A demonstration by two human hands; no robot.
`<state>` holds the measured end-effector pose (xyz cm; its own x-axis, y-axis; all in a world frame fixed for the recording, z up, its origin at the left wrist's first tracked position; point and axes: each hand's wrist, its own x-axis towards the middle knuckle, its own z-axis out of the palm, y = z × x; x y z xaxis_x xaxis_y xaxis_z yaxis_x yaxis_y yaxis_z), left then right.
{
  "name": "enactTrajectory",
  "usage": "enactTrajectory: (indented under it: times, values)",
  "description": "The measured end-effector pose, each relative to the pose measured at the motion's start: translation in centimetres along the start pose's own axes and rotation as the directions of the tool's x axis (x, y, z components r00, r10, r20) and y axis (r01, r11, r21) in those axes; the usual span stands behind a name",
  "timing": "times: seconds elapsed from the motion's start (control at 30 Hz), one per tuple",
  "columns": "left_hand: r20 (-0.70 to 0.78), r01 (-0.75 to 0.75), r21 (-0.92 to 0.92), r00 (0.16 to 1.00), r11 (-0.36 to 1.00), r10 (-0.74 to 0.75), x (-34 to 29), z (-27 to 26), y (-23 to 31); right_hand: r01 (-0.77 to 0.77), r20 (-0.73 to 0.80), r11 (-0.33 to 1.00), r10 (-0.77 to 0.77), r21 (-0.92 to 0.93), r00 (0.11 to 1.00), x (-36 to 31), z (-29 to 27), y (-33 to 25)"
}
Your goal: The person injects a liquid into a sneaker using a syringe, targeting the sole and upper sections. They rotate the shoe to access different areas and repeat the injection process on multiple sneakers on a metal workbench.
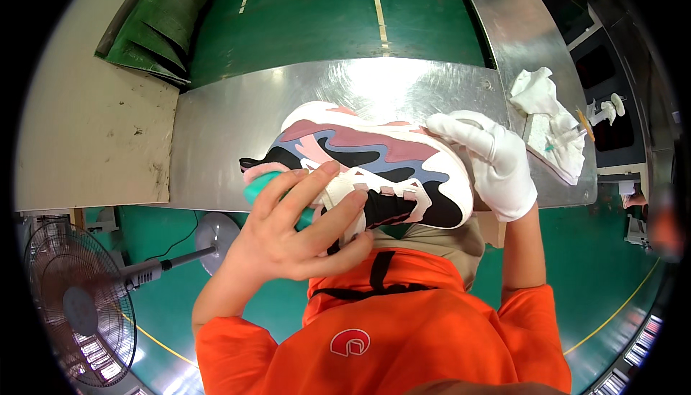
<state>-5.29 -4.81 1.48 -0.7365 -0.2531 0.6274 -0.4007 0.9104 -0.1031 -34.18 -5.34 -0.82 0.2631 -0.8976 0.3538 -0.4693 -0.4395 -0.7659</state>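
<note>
- 1 sneaker [403,161], multicolour (white, mauve, blue, black, pink), on its side at the near edge of the metal table [216,143]. Sole faces away from the wearer, toe right, heel left.
- Teal insert [260,188] visible in the shoe opening.
- Left hand [284,233]: bare, clamped on the sneaker at the tongue and collar, fingers spread, thumb low near the tongue.
- Right hand [497,168]: white glove [509,193], clamped on the toe end, fingers close together over the sole edge. Thumb hidden.
- Right of the gloved hand: crumpled white cloth [534,91], white pad [558,152] just below it, both on metal.
- Beyond the table: green belt [309,14] with 2 pale lines.
- Lower left: fan [79,309] by the green floor [281,309].
- Wearer in orange shirt [425,337].
</note>
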Motion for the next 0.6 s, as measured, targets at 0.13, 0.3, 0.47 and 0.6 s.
enactTrajectory:
  times: [0.13, 0.3, 0.47, 0.6]
  values:
    - [0.029, 0.004, 0.004, 1.000, 1.000, -0.004, 0.4, 0.0, -0.1, 0.004, 0.016, 0.999, -0.003, -0.049, 1.000, -0.3, 0.3, -0.5]
    - [0.028, 0.008, 0.001, 1.000, 1.000, -0.008, 0.6, 0.0, -0.2, 0.061, 0.071, 0.985, -0.051, -0.160, 0.996, 0.1, -0.1, -0.4]
    - [0.016, 0.010, -0.009, 1.000, 1.000, -0.010, 0.7, 0.1, -0.2, 0.096, 0.118, 0.981, -0.076, -0.171, 0.990, 0.8, -0.2, -0.3]
    - [0.032, 0.010, -0.019, 0.999, 1.000, -0.009, 0.1, 0.2, -0.2, 0.197, 0.215, 0.936, -0.136, -0.291, 0.967, 1.3, -0.9, -0.1]
